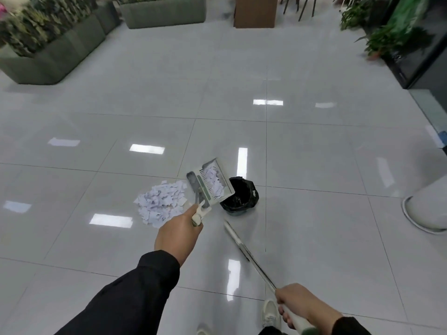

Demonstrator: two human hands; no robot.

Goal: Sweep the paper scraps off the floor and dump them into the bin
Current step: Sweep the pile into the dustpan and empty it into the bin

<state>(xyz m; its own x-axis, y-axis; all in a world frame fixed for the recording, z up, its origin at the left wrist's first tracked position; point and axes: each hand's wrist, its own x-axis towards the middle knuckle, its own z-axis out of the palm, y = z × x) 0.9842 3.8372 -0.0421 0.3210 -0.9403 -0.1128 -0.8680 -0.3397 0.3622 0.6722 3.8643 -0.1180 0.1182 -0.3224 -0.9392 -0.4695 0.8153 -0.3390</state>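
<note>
My left hand (177,238) grips the handle of a white dustpan (210,183), which is lifted off the floor and tilted, its far corner over the bin's rim. White paper scraps (214,181) lie inside the pan. A pile of paper scraps (160,204) sits on the floor to the left of the pan. The small bin (238,198), lined with a black bag, stands on the floor just right of the dustpan. My right hand (302,308) grips a broom handle (246,252) that slants up-left toward the bin; the broom head is not visible.
Glossy grey tiles stretch all around. Grey planters with plants (48,49) line the far left, a brown box (256,10) stands at the back, potted plants (382,39) and a dark glass wall at right. A white round base (425,211) is at right. My shoe (269,313) is below.
</note>
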